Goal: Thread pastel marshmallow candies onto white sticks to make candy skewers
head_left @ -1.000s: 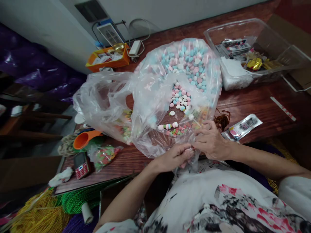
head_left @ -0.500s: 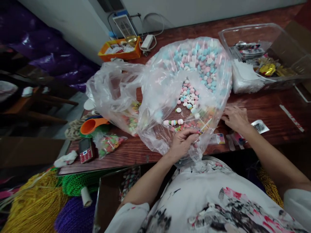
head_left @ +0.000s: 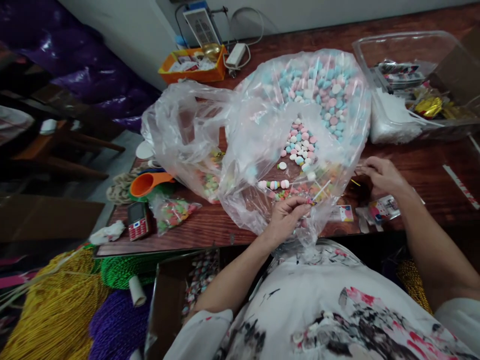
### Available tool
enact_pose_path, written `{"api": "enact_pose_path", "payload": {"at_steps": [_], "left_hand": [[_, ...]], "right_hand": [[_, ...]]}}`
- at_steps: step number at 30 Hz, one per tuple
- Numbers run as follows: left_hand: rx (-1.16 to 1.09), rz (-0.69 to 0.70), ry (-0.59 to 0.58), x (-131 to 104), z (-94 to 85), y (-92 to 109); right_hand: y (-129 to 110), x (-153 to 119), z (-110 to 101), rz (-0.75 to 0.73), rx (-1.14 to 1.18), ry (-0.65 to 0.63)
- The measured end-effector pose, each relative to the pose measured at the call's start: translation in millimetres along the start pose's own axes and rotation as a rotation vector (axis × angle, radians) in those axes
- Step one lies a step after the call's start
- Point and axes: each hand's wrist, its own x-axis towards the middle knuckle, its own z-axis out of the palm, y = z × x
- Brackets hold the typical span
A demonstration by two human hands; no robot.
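My left hand rests on the front of a clear plastic bag, thumb and fingers pinched together on a thin white stick. A small coloured bit shows at its fingertips. Just beyond lies a row of pink, white and green candies threaded on a stick. Pastel candies are heaped at the mouth of the large clear bag. My right hand is raised over the table to the right, fingertips closed together; what they hold is too small to make out. A gold strip shows below them.
A clear plastic tub with packets stands at the right. An orange tray and white adapter sit at the back. Leftward are an orange scoop, phone and bag of gummies. Printed packets lie below my right hand.
My right hand has lifted from the tabletop and its fingers have drawn together. A gold strip now shows near it. My left hand keeps its pinch. The whole view has shifted slightly.
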Motion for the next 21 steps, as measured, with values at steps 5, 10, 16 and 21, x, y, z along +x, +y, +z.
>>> {"api": "enact_pose_path", "payload": {"at_steps": [5, 10, 16, 21], "left_hand": [[-0.056, -0.028, 0.040, 7, 0.6, -6], [-0.083, -0.024, 0.052, 9, 5.8, -7], [-0.049, -0.010, 0.065, 3, 8.0, -10], [-0.018, 0.014, 0.032, 4, 6.7, -15]], "right_hand": [[7, -15, -9, 0.012, 0.021, 0.066], [-29, -16, 1, 0.097, -0.437, -0.105], [-33, -6, 10, 0.110, -0.505, -0.207], [-5, -20, -3, 0.104, 0.038, 0.053]]}}
